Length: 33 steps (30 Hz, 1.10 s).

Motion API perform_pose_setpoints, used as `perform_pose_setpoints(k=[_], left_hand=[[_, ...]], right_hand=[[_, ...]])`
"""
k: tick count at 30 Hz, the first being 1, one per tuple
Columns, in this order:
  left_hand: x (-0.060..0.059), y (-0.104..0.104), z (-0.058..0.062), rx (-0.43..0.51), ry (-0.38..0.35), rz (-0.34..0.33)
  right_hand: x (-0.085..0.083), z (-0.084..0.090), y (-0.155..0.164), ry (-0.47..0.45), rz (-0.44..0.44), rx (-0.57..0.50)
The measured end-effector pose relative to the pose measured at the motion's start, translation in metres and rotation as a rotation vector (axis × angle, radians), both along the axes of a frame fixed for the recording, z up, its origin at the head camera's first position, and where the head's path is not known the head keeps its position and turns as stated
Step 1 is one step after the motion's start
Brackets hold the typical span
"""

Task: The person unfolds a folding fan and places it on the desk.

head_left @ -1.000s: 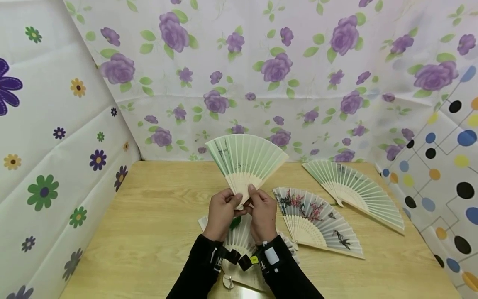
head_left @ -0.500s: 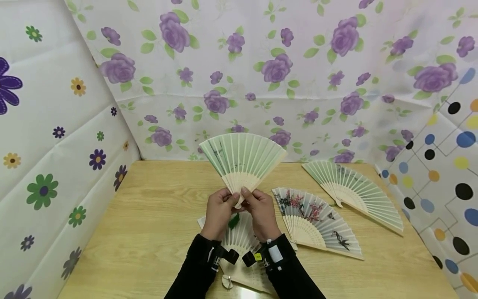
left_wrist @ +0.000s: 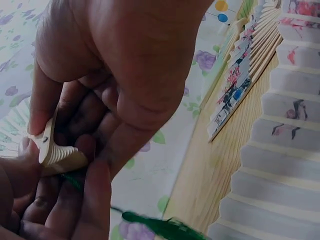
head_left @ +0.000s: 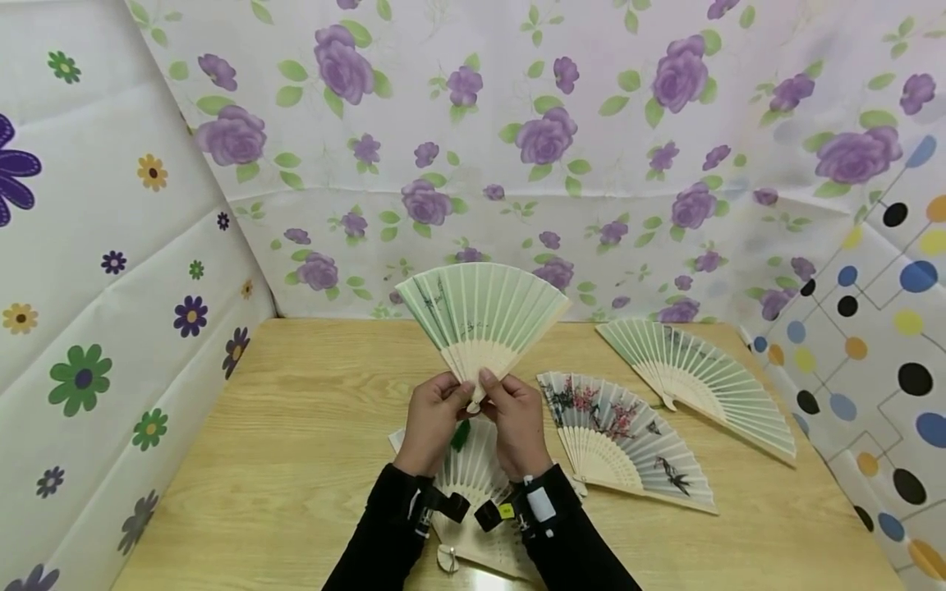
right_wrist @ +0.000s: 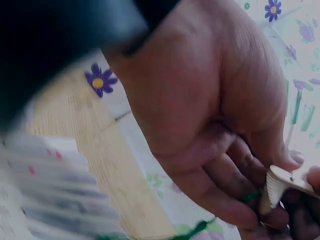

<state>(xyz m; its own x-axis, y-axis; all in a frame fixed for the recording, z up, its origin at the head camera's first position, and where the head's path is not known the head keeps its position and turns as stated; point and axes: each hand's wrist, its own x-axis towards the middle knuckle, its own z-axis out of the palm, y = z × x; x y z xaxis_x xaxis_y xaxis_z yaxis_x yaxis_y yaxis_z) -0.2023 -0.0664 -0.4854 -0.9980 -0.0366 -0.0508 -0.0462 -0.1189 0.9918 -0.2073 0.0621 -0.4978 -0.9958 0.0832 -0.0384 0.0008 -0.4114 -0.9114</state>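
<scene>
Both hands (head_left: 475, 414) pinch green fan (head_left: 482, 316) pivot, fan spread upright.

**No readable text**

Nothing legible anywhere in the views. Only faint dark brush marks on the green fan (head_left: 482, 316), too small to tell whether writing or drawing. Small yellow tag (head_left: 506, 510) on the wrist strap, blurred, with no readable letters. Flowers and dots on the wall cloths, no words, no numbers, no brands.
</scene>
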Motion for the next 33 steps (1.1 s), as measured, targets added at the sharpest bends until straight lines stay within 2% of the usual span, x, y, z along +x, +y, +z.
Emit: perform_pose_setpoints(k=[3,7,15,18,20,25,27,30,33], left_hand=[[0.000,0.001,0.001,-0.019,0.001,0.039],[0.000,0.002,0.003,0.000,-0.002,0.066],[0.001,0.001,0.002,0.026,-0.012,0.067],[0.001,0.002,0.002,0.018,-0.009,0.078],[0.001,0.002,0.001,0.002,-0.009,0.088],[-0.001,0.005,-0.001,-0.020,-0.017,0.134],[-0.001,0.007,-0.002,-0.014,-0.025,0.159],[-0.002,0.009,-0.004,-0.007,-0.031,0.198],[-0.003,0.009,-0.005,0.003,-0.020,0.223]], right_hand=[[0.004,0.001,-0.007,-0.027,-0.026,-0.074],[0.005,0.003,-0.012,-0.028,-0.035,-0.114],[0.003,0.005,-0.003,-0.030,0.004,-0.002],[0.002,0.005,-0.002,-0.033,0.007,0.001],[0.002,0.003,-0.003,-0.052,0.013,-0.045],[0.003,-0.002,-0.010,-0.151,0.044,-0.261],[0.005,-0.002,-0.012,-0.167,0.052,-0.315],[0.007,-0.002,-0.014,-0.160,0.052,-0.318],[0.006,-0.002,-0.012,-0.152,0.051,-0.237]])
